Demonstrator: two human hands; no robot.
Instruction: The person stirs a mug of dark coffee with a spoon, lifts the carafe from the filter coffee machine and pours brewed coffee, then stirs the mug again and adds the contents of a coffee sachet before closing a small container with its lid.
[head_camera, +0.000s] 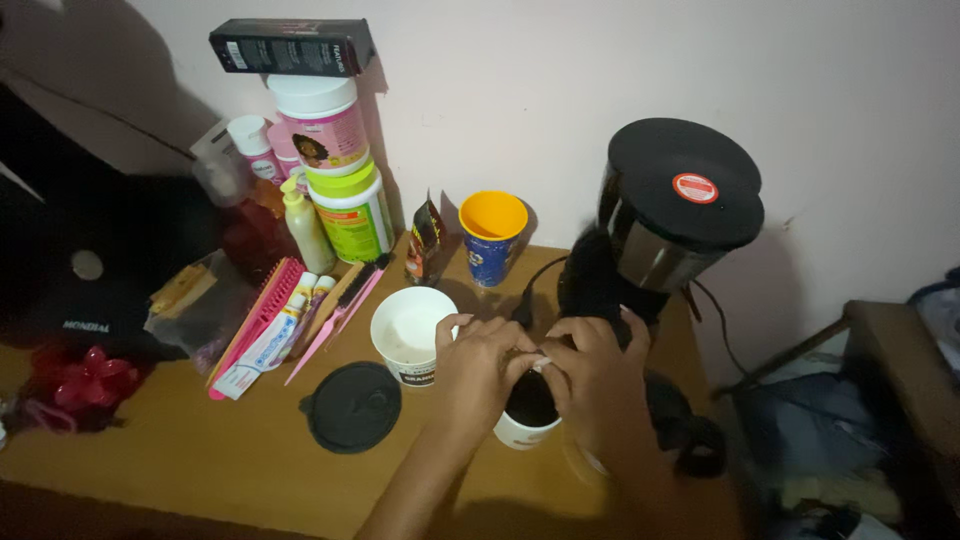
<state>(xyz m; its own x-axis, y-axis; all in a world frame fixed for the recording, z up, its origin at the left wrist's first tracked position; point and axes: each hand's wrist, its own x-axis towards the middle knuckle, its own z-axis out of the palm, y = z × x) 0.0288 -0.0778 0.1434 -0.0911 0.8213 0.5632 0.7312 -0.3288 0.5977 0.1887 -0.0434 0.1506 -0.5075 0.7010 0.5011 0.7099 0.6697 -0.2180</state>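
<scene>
Both hands meet directly over a white mug (524, 428) holding dark liquid, which stands on the wooden table (200, 460) just in front of the black coffee maker (665, 215): the left hand (478, 368) and the right hand (598, 375) each pinch the same small white packet (541, 363) between fingertips. Left of the mug and nearly touching the left hand stands an open white tub (411, 333), its black lid (353, 406) lying flat further left, while a blue cup with an orange inside (492, 238) stands behind the tub
</scene>
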